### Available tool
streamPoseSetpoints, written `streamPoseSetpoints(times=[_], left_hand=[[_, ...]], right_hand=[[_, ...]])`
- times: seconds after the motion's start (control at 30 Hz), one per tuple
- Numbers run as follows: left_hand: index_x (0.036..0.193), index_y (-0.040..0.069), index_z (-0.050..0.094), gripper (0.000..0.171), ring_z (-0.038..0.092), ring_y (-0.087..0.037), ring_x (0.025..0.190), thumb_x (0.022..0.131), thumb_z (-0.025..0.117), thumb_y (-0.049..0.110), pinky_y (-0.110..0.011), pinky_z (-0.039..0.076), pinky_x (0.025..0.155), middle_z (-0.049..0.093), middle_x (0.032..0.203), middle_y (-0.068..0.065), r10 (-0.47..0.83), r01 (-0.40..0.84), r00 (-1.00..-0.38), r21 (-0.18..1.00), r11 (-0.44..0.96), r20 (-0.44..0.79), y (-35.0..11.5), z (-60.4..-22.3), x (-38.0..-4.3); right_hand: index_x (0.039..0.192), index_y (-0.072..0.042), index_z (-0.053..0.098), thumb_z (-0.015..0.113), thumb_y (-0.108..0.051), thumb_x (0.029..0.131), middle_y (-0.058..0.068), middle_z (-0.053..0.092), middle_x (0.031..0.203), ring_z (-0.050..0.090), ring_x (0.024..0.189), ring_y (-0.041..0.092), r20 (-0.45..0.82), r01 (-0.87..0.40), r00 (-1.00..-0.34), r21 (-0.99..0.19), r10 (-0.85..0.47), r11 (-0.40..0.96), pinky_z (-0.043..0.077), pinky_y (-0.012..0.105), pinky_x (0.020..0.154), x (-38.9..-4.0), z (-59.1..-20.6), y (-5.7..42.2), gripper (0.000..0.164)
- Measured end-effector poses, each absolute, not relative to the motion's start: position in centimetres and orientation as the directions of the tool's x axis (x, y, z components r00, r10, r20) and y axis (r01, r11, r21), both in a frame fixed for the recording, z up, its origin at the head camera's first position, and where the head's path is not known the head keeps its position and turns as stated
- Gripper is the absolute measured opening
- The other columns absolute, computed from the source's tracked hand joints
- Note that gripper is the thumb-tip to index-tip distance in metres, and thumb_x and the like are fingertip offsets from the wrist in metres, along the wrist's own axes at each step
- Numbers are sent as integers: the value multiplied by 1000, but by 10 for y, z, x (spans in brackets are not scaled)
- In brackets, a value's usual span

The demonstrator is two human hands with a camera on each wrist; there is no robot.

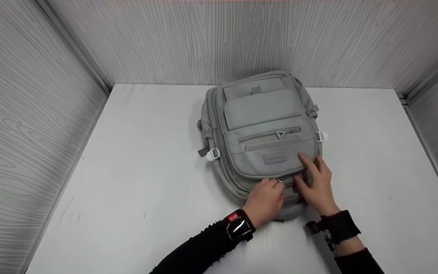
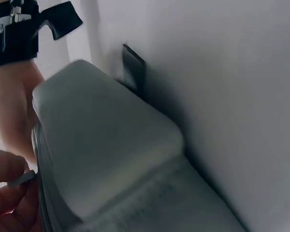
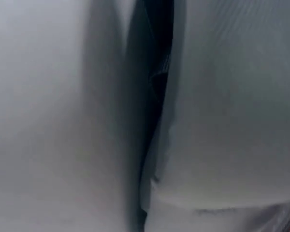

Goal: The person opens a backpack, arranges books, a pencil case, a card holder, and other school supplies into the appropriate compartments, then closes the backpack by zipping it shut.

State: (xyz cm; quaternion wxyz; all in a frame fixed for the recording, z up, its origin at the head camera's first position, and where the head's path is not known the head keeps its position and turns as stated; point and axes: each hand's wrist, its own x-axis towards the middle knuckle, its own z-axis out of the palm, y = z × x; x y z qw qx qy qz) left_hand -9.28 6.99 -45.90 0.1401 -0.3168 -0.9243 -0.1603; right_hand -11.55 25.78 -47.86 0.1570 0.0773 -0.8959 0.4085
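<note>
A grey backpack [image 1: 268, 110] lies front side up on the white table, its top toward the back wall. At its lower end my left hand [image 1: 264, 201] has curled fingers; in the left wrist view those fingers [image 2: 5, 171] pinch a small grey zipper pull [image 2: 22, 178] at the bag's seam. My right hand [image 1: 318, 186] rests on the lower right corner, fingers spread over the front pocket and side. Bag fabric [image 3: 232, 121] and a dark gap beside it fill much of the right wrist view; only a sliver of finger shows at its edge.
White strap buckles [image 1: 213, 154] stick out on both sides of the bag. A triangular zipper pull [image 1: 280, 134] lies on the front pocket. Wood-grain panels [image 1: 219, 42] enclose the white table [image 1: 139, 160] at the back and both sides.
</note>
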Motion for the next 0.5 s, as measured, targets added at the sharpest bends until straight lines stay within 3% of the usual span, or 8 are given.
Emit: streamPoseSetpoints(times=[0.1,0.2,0.3,0.4,0.5], left_hand=[[104,15,69,22,61,-13,89,96,63,35,-25,51,78,69,98,4,560,640,-759,227,734,332,58,-458,-93],[102,15,71,21,62,-13,89,95,64,33,-25,52,79,70,96,3,559,663,-736,243,708,382,45,-459,-94],[97,14,72,12,62,-12,84,92,68,24,-23,52,76,69,90,3,520,673,-706,228,703,481,34,-458,-99],[94,13,71,7,60,-12,81,87,71,15,-23,51,74,67,88,2,478,660,-684,189,727,551,27,-456,-105],[95,13,71,10,59,-13,84,85,70,12,-24,52,75,66,91,2,473,644,-670,132,753,572,26,-454,-109]], right_hand=[[133,-7,57,66,-7,86,40,32,147,24,135,64,391,-255,-920,-672,41,695,15,79,101,-109,-475,252,48],[117,-3,63,68,-5,86,34,44,136,32,128,57,492,-293,-869,-601,55,744,19,72,93,-101,-471,240,32],[96,-3,66,75,-6,82,24,56,114,46,107,44,560,-352,-828,-509,-8,785,27,59,82,-94,-469,227,17],[81,-6,67,83,-11,75,15,60,92,52,85,34,549,-370,-830,-416,-95,831,32,48,71,-89,-467,215,18],[76,-6,67,85,-13,74,11,60,80,52,73,30,489,-347,-861,-373,-135,860,38,43,66,-88,-467,206,19]])
